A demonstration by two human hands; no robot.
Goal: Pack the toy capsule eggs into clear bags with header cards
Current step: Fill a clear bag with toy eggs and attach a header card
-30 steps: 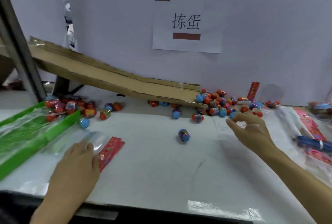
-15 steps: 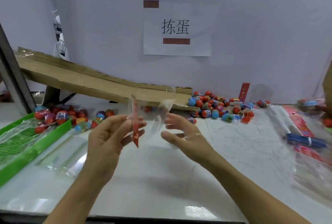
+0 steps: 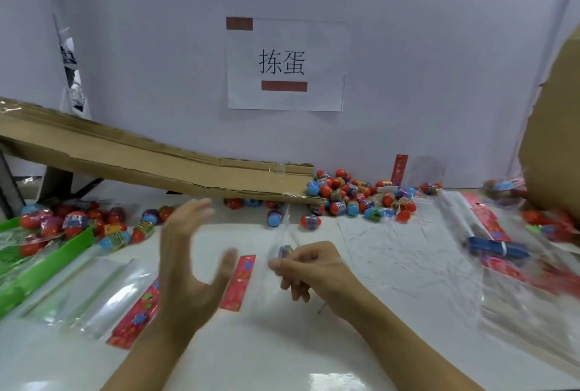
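Head view. I am holding my left hand point(image 3: 191, 265) up with fingers spread and relaxed, gripping nothing; it is blurred, so finer detail is not readable. My right hand point(image 3: 309, 268) is curling its fingers round the mouth of a clear bag point(image 3: 284, 233), and one egg point(image 3: 285, 251) is sitting at my fingertips, apparently just inside the film, though the blur is keeping me from being sure. A red header card point(image 3: 238, 282) is lying between my two hands, just beside the right knuckles; I cannot tell whether it belongs to the held bag.

Judgement on the step: I am loading an egg into the bag. To do it well, I should be keeping the mouth pinched open with the right hand and using the free left hand to steady the card end, so the thin film does not fold shut on the egg.

The eggs: small two-tone capsules, red and blue halves with printed bands, smooth and likely to roll. The main pile point(image 3: 354, 196) is lying beyond my right hand at the foot of the cardboard ramp point(image 3: 150, 160). Spare bags point(image 3: 103, 293) are lying outboard of my left hand.
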